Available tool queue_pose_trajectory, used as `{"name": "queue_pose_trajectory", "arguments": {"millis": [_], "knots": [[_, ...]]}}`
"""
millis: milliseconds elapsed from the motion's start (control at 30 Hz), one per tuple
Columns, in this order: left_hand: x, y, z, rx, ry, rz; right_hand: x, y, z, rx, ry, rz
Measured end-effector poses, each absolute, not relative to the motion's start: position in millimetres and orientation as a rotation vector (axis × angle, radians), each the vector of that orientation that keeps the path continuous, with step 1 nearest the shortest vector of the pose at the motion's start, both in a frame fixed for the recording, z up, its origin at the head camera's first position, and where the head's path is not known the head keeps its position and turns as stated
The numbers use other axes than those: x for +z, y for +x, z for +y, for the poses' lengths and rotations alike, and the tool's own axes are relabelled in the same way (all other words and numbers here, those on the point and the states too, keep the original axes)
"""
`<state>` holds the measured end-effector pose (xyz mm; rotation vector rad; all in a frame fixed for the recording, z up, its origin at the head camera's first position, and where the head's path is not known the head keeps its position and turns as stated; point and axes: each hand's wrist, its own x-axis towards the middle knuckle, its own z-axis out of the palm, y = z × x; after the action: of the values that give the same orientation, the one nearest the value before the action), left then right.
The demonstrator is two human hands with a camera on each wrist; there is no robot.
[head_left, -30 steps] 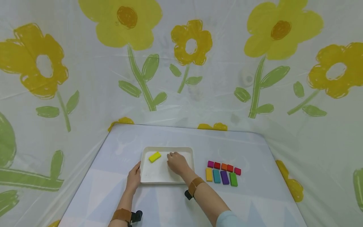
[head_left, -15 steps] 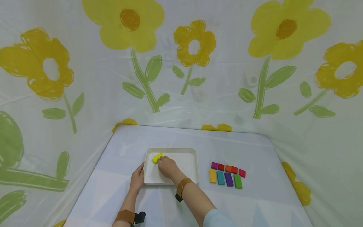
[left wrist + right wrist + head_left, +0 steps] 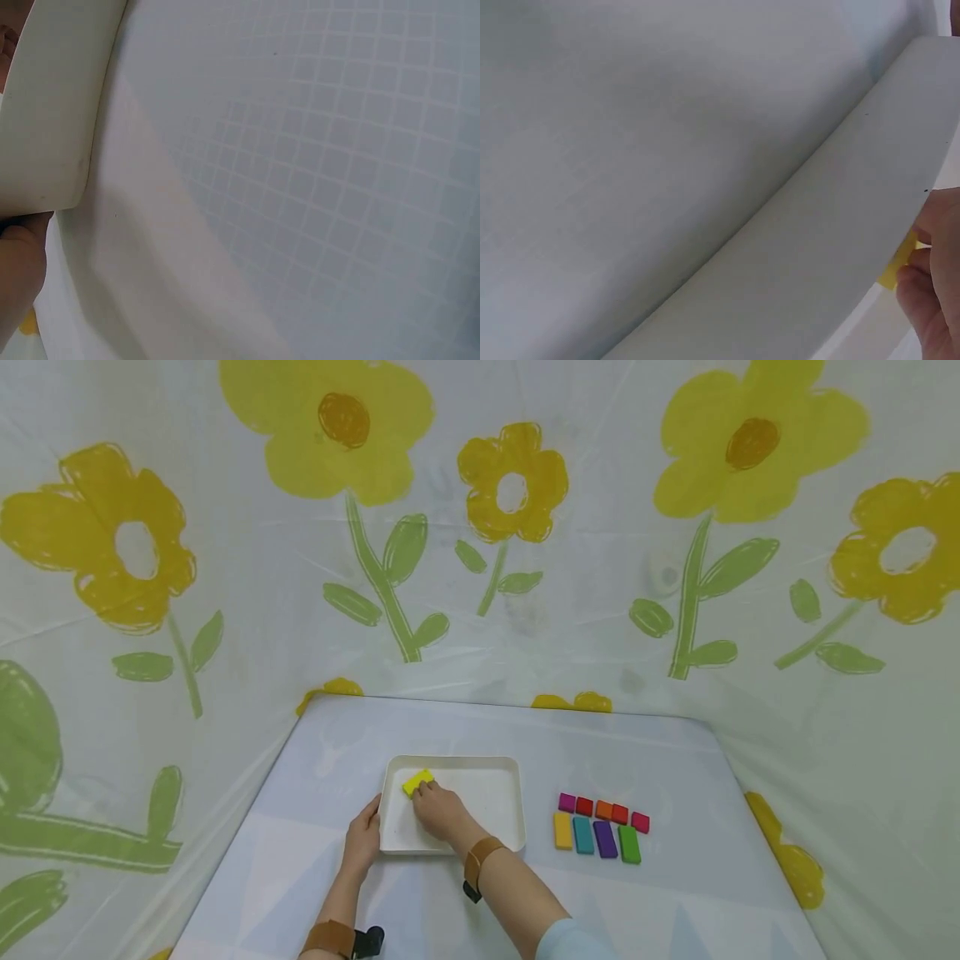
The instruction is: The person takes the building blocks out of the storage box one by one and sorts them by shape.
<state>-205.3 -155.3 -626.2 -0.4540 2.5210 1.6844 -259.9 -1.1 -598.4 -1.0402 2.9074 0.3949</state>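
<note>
A shallow white tray lies on the table. In its far left part is a bright yellow rectangular block, set at a slant. My right hand reaches in over the near wall and pinches the block's near right end. The right wrist view shows thumb and fingers curled at the yellow block, mostly hidden behind the tray's wall. At the tray's left side my left hand grips the edge. Part of that hand appears under the tray's corner in the left wrist view.
Right of the tray, several coloured blocks lie in two rows. Smaller ones, such as a magenta block, form the back row; longer ones, such as a green block, the front. A flower-printed curtain encloses the table.
My right hand has moved left across the tray to the yellow block and taken hold of its end. The left hand keeps its place at the tray's edge; the head view has shifted slightly.
</note>
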Motion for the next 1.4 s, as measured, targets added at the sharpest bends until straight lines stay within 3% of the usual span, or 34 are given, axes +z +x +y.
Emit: {"name": "queue_pose_trajectory", "arguments": {"millis": [500, 900, 1167, 1400], "knots": [[-626.1, -209.5, -161.8, 1.683, -0.429, 2.545, -602.9, -239.4, 44.3, 0.478, -1.107, 3.014], [-627.3, -210.1, -159.8, 1.704, -0.465, 2.522, -596.9, -223.3, 61.7, 0.433, -1.008, 3.034], [-630.8, -206.7, -158.7, 1.721, -0.456, 2.510, -598.9, -243.7, 71.0, 0.027, -1.183, 3.010], [-631.3, -205.7, -155.0, 1.710, -0.447, 2.516, -604.4, -260.2, 81.6, 0.043, -1.231, 2.903]]}}
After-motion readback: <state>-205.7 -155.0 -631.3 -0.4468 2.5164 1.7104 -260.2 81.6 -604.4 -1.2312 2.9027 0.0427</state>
